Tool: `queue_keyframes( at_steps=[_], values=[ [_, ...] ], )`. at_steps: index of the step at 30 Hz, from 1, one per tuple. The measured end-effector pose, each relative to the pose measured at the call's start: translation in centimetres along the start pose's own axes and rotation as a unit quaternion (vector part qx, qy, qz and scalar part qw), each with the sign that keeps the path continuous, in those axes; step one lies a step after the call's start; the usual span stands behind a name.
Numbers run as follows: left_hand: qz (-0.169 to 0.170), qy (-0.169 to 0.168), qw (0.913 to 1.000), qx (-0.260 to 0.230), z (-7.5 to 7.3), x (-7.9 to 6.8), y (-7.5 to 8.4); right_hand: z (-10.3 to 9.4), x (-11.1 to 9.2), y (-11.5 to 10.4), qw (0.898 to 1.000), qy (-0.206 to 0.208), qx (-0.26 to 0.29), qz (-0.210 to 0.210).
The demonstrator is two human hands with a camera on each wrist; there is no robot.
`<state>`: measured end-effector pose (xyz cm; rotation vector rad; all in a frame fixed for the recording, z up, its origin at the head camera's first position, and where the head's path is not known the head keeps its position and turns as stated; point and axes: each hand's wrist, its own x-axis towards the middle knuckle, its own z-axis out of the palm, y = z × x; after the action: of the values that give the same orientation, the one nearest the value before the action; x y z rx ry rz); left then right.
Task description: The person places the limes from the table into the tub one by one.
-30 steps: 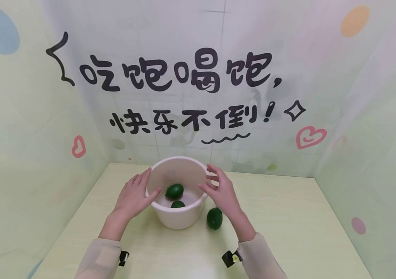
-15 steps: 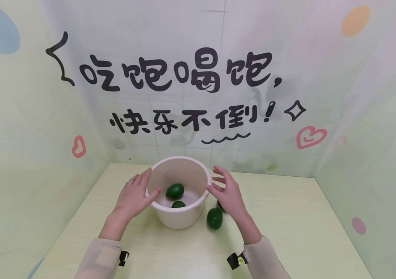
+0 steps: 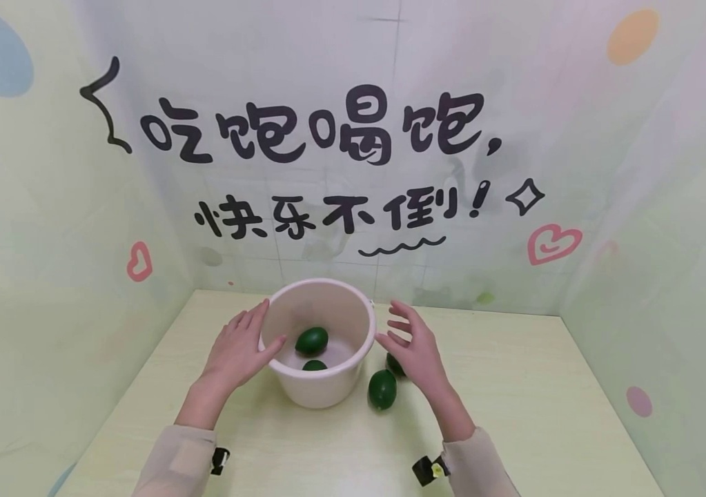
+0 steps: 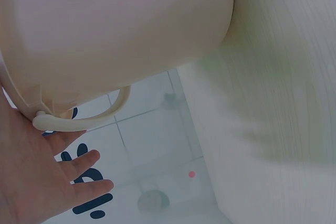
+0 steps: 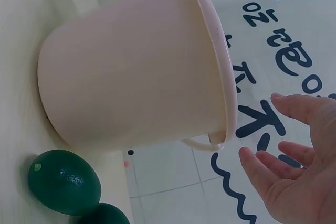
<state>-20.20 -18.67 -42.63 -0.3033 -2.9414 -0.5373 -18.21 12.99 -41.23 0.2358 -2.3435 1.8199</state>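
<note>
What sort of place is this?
Probably a small staged booth for tabletop work: pale, pastel-patterned sheeting with black Chinese lettering surrounds a pale wood-grain table on three sides, and a round whitish plastic bucket stands on it.

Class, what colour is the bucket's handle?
Pale cream; the handle shows best in the left wrist view.

- Lower centre, head view: the front rim of the bucket (image 3: 318,393) hid the underside of the nearer inside fruit (image 3: 315,365).
- Just right of there, the right hand (image 3: 417,345) partly covered the rear outside fruit (image 3: 395,363).
- Left wrist view: the left edge cropped the left hand (image 4: 37,171) and bucket.
- Right wrist view: the bottom edge cut the rear outside fruit.
</note>
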Motion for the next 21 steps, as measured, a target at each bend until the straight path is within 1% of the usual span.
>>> queue_keyframes(
  at_steps=[6,21],
  values=[
    [0.001,0.000,1.0000,0.001,0.0,0.0,0.0,-0.3,-0.3,0.6,1.000,0.004,-0.001,0.008],
    [-0.001,0.000,1.0000,0.001,0.1,0.0,-0.1,-0.6,-1.1,2.1,1.000,-0.004,-0.003,0.026]
  ],
)
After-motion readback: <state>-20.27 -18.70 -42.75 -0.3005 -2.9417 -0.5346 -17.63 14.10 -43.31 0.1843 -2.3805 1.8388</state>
